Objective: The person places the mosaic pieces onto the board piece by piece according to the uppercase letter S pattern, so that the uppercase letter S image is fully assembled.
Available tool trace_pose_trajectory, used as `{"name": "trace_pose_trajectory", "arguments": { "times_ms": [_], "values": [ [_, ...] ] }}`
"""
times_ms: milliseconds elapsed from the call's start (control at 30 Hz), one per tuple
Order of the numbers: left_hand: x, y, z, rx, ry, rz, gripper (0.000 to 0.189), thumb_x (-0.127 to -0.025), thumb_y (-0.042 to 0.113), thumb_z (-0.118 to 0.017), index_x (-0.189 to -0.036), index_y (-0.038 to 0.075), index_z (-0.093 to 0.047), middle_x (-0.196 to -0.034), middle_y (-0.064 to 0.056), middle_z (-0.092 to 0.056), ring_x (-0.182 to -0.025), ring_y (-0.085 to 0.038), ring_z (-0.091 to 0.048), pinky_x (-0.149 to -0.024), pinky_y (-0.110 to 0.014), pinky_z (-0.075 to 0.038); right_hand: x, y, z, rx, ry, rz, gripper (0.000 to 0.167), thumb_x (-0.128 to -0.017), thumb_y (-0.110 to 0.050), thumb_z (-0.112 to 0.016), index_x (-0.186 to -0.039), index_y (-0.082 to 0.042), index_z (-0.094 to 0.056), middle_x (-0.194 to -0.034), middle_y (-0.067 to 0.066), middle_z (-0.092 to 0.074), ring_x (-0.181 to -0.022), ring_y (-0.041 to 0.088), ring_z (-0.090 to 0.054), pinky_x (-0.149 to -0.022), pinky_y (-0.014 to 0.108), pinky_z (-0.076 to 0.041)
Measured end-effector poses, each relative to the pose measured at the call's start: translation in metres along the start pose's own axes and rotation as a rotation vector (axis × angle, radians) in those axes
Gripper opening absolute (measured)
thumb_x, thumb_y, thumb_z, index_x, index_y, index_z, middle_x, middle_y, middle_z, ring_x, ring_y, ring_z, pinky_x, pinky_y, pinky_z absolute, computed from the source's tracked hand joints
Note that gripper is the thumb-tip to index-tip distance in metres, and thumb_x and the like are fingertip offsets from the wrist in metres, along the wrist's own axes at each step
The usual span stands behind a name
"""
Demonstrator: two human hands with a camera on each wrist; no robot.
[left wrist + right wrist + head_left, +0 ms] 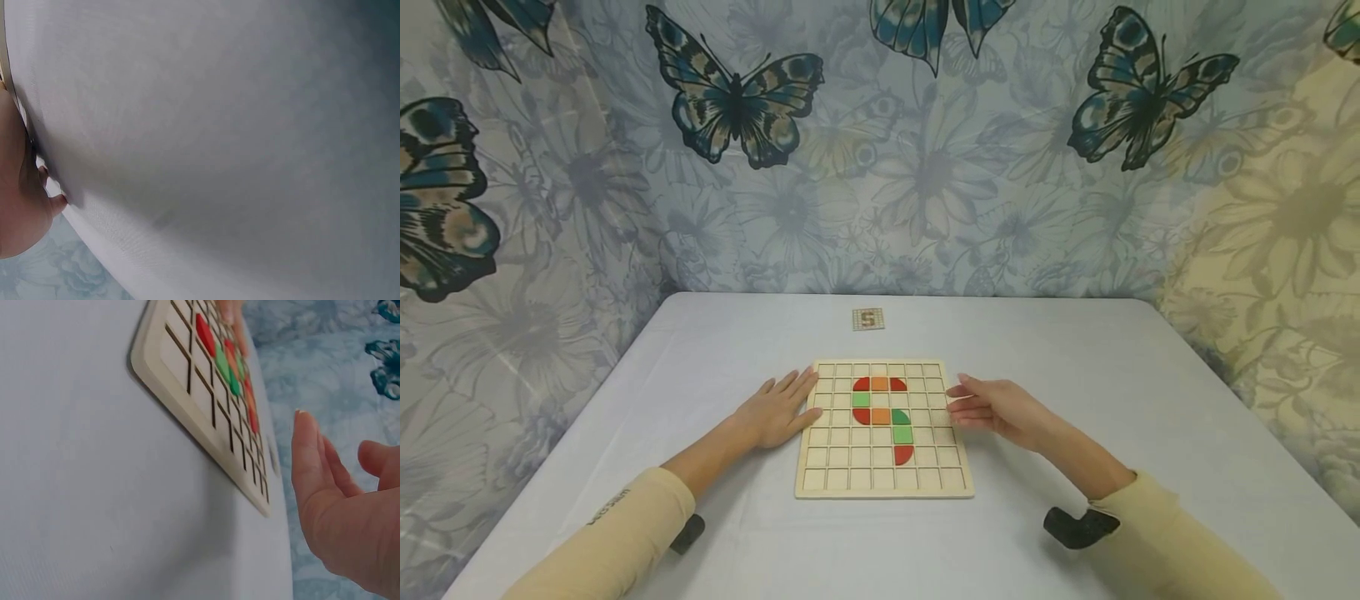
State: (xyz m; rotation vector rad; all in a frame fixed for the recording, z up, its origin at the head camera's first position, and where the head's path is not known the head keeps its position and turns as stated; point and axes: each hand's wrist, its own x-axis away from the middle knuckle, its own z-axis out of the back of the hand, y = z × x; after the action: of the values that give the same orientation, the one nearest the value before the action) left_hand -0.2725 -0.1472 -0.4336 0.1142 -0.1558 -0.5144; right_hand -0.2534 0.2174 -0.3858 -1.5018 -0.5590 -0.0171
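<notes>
A wooden grid board (838, 479) lies flat in front of me on the table. Red rounded pieces (903, 455), orange squares (880, 416), light green squares (902, 435) and one darker green rounded piece (900, 417) sit in its cells, tracing an S-like line. My left hand (778, 410) rests with spread fingers at the board's left edge, fingertips and thumb on the rim. Beside the right edge is my right hand (996, 408), fingers loosely extended and holding nothing. The right wrist view shows that hand (350, 519) raised above the tabletop, its fingers slightly bent.
Beyond the board lies a small card (868, 319) with a gridded S-like pattern. A white cloth (737, 333) covers the table, which meets a butterfly-patterned backdrop (925, 183) at the back. Dark wrist straps (1081, 528) hang below both sleeves.
</notes>
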Motion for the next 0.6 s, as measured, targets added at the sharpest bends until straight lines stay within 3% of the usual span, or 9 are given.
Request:
{"name": "trace_pose_trajectory", "arguments": {
  "times_ms": [233, 467, 600],
  "values": [
    [0.001, 0.001, 0.003, 0.001, -0.006, -0.003, 0.069, -0.103, 0.048, -0.029, -0.152, 0.001, -0.015, -0.157, -0.014, -0.012, -0.141, -0.036, -0.014, -0.110, -0.056, -0.015, 0.005, -0.008, 0.028, -0.112, 0.042, 0.041, 0.061, -0.103, -0.032, -0.045, -0.137, 0.017, -0.033, -0.105, 0.016, -0.066, -0.092, 0.019, -0.068, -0.084, 0.029, -0.051],
    [0.002, 0.002, 0.004, 0.005, -0.006, 0.001, 0.070, -0.103, 0.048, -0.030, -0.152, 0.002, -0.015, -0.157, -0.013, -0.013, -0.142, -0.035, -0.014, -0.110, -0.055, -0.015, 0.011, -0.011, 0.054, -0.165, 0.099, 0.052, 0.073, -0.097, -0.038, -0.055, -0.140, 0.015, -0.029, -0.103, 0.013, -0.067, -0.095, 0.020, -0.068, -0.086, 0.030, -0.050],
    [0.002, 0.002, 0.004, 0.009, -0.003, -0.003, 0.070, -0.103, 0.048, -0.030, -0.152, 0.002, -0.015, -0.157, -0.013, -0.013, -0.142, -0.035, -0.014, -0.110, -0.055, -0.015, 0.016, -0.010, 0.068, -0.193, 0.104, 0.055, 0.070, -0.097, -0.036, -0.056, -0.138, 0.013, -0.030, -0.105, 0.011, -0.066, -0.099, 0.021, -0.066, -0.087, 0.030, -0.049]
  ]
}}
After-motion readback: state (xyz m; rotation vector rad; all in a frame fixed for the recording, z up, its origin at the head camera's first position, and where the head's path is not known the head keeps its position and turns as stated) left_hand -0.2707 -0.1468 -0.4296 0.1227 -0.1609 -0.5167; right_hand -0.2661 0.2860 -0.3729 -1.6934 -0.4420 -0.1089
